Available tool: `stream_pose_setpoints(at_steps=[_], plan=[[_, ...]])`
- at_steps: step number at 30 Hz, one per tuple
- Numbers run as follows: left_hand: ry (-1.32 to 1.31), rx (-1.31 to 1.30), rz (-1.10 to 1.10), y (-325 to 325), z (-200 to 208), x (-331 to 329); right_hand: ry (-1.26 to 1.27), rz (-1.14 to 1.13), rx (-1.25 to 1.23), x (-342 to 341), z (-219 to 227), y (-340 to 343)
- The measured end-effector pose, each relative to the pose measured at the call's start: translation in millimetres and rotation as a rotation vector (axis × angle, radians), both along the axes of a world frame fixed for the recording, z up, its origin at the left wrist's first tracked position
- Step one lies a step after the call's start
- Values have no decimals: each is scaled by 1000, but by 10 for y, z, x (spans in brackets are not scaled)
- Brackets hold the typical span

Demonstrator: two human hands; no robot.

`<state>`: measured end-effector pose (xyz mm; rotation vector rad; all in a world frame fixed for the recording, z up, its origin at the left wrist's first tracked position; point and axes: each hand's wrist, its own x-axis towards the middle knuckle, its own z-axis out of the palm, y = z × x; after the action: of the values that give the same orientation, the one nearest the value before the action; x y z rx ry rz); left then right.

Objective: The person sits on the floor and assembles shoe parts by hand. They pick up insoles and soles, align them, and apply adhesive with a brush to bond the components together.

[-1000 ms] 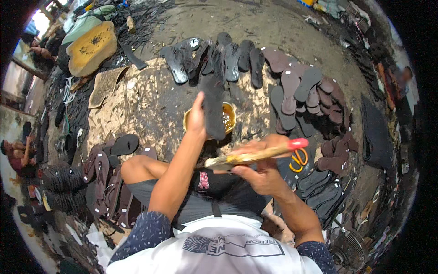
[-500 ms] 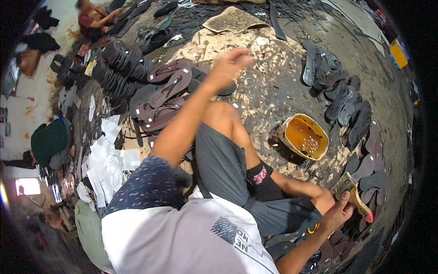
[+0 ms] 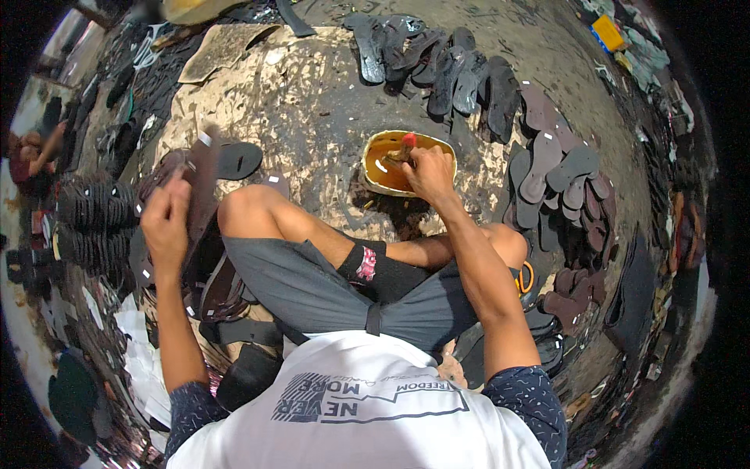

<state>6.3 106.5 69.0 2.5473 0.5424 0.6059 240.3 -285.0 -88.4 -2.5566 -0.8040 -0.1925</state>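
Note:
My right hand is closed on a brush with a red-tipped handle, over a pale tub of amber liquid. The brush reaches into the tub; its bristles are hidden. My left hand, a little blurred, grips a dark brown sandal sole held up on edge left of my knee. A white sticker shows near its upper end. Beside that sole, a black sole lies flat on the stained board.
Dark, shiny soles lie in a row beyond the tub. More brown and grey soles curve round at the right. Stacked black soles and white paper scraps sit at the left. Orange-handled scissors lie by my right knee.
My right hand has brought the brush from the right side into the tub. My left hand, outstretched and without a sole before, now holds a brown sole. The view has turned rightward.

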Motion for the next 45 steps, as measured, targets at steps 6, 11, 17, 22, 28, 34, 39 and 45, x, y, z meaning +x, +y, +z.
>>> stream_pose_setpoints(at_steps=[6,11,17,22,28,34,39,45], plan=[[33,248,-173,-756,-309,-350,163,14,557,-39,539,-384],[41,114,-216,-785,-243,-63,77,-267,14,101,911,-1289],[-267,-1761,-174,-1245,-289,119,599,-234,1130,-906,1609,344],[-433,-2016,-366,-1833,-272,197,345,71,869,-1043,1233,918],[-523,-2061,-396,-1741,-272,325,308,293,832,-1432,1320,756],[-313,-2189,-511,-1890,-404,109,295,135,891,-854,1312,687],[-71,-2045,-134,-2152,-347,-647,659,-173,1065,-872,1468,146],[-312,-2138,-200,-1844,-473,236,691,-14,959,-1468,1466,375]])
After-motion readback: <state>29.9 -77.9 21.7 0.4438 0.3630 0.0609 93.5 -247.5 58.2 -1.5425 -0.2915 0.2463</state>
